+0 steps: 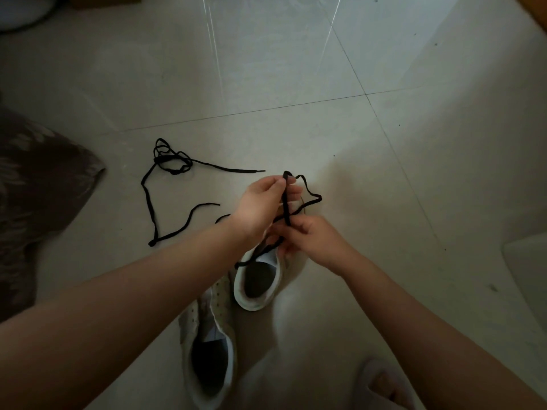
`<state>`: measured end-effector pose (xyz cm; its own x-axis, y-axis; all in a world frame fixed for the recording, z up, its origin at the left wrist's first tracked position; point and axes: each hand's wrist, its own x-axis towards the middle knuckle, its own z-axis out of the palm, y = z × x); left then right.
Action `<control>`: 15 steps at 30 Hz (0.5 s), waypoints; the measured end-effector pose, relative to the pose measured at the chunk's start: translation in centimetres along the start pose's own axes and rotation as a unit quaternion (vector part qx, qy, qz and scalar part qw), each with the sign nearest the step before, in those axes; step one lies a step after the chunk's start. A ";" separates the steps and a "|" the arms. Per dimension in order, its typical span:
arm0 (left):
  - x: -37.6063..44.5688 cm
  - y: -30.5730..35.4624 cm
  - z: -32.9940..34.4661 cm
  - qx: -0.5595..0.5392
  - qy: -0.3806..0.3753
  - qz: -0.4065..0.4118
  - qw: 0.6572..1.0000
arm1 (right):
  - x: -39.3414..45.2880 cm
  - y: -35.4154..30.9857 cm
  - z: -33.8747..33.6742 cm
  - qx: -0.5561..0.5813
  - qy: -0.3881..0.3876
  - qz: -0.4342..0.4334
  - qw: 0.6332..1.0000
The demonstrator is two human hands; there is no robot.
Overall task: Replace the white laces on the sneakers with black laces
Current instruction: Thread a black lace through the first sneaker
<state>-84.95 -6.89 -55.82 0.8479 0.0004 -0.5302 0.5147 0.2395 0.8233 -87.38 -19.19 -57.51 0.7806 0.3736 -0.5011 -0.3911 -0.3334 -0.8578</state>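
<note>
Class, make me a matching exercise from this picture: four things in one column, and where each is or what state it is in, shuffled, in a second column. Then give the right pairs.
Things
1. spare black lace
2. held black lace
3. near sneaker
4. patterned cushion

Places or states
A. at the left edge of the view
B. pinched between the left hand and right hand, above the far sneaker
C. lying loose and tangled on the floor tiles
D. on the floor closest to the camera, no lace in its eyelets

Pairs: 1-C, 2-B, 3-D, 4-A
</note>
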 end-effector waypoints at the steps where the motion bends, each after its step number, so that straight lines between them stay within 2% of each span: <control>1: 0.1 -0.3 -0.4 0.107 0.025 0.036 0.993 | 0.1 0.2 -0.2 0.009 0.020 0.016 1.000; 3: -0.6 -1.1 -1.6 0.298 0.099 0.104 0.943 | 0.2 1.0 -1.1 0.023 0.066 0.038 0.997; 5: -1.6 -2.2 -3.0 0.399 0.123 0.153 0.896 | 0.0 1.9 -1.8 0.036 0.123 0.033 0.991; 9: -2.7 -4.1 -4.1 0.567 0.066 0.225 0.789 | -0.5 3.3 -2.0 0.134 0.160 0.025 0.978; 11: -2.8 -4.3 -3.9 0.627 0.032 0.235 0.742 | -0.7 4.1 -2.0 0.116 0.171 0.028 0.978; 15: -2.3 -4.2 -3.1 0.701 -0.018 0.186 0.688 | -0.8 4.8 -1.8 0.075 0.208 0.033 0.975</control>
<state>-89.48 -4.88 -58.73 0.9436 -0.2220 -0.2457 -0.1435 -0.9428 0.3008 -89.05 -22.62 -61.05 0.8696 -0.0378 -0.4922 -0.4890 -0.2035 -0.8482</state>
